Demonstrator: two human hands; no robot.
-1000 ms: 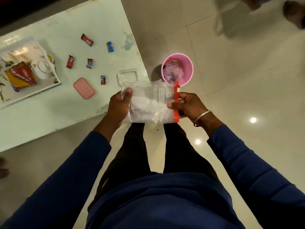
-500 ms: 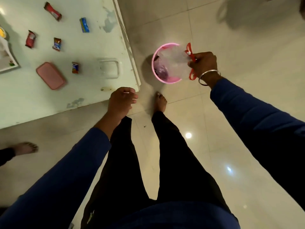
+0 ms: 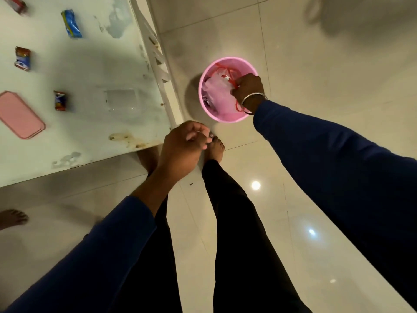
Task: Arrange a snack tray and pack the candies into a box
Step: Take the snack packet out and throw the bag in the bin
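My right hand (image 3: 248, 89) reaches into a pink bin (image 3: 225, 118) on the floor, fingers closed on a clear plastic bag with a red strip (image 3: 217, 86) that lies crumpled inside. My left hand (image 3: 182, 145) hangs loosely curled by the table corner, holding nothing. On the pale table (image 3: 90, 141) a clear plastic box (image 3: 123, 102) stands open, its pink lid (image 3: 20, 115) lying to the left. Wrapped candies are scattered: a blue one (image 3: 71, 23), a red-brown one (image 3: 22, 58) and another (image 3: 60, 100) beside the box.
A red wrapper (image 3: 17, 3) shows at the table's top-left edge. The bin stands on glossy tiles just right of the table's white frame (image 3: 158, 64). My bare foot (image 3: 215, 147) is below the bin. Another person's foot (image 3: 12, 219) is at the far left.
Both hands held the plastic bag in front of me; the left let go and dropped by the table corner, while the right carried the bag down into the pink bin.
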